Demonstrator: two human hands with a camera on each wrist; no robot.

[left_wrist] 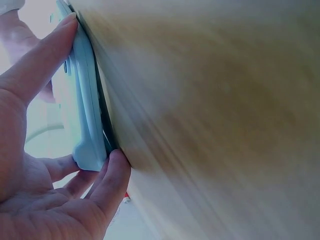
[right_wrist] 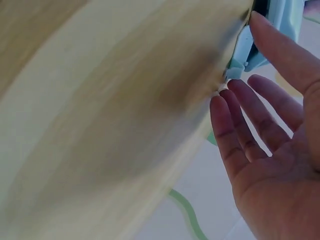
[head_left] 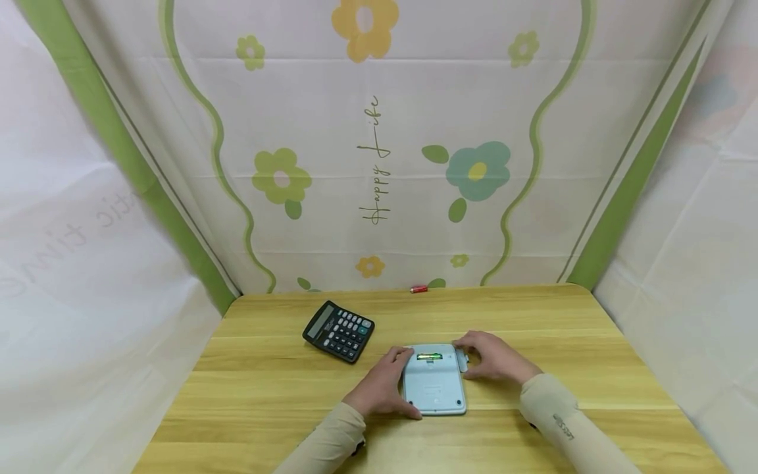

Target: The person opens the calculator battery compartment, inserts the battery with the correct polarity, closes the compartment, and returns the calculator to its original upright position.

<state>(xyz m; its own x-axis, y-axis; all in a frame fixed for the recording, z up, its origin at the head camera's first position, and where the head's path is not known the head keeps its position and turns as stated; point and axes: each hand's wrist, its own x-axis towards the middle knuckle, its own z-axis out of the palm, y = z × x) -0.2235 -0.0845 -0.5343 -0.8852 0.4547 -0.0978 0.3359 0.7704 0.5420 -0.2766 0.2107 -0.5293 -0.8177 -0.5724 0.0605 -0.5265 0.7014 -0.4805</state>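
A light blue calculator point(head_left: 435, 388) lies face down on the table, its battery slot uncovered. Inside the slot sits a green battery point(head_left: 429, 357). My left hand point(head_left: 385, 385) grips the calculator's left side, thumb at the near corner and fingers at the far one; the left wrist view shows fingertips point(left_wrist: 119, 157) under its edge. Beside its right edge is the small light blue battery cover point(head_left: 462, 360). My right hand point(head_left: 491, 357) holds this cover between thumb and fingers, also seen in the right wrist view, where the cover point(right_wrist: 242, 47) stands close by the calculator.
A black calculator point(head_left: 339, 331) lies face up and turned to the left behind my left hand. At the table's back edge is a small red cylinder point(head_left: 418, 289), like a battery. The wooden table point(head_left: 260, 395) meets a flower-printed cloth point(head_left: 331, 230) behind, with cloth on both sides.
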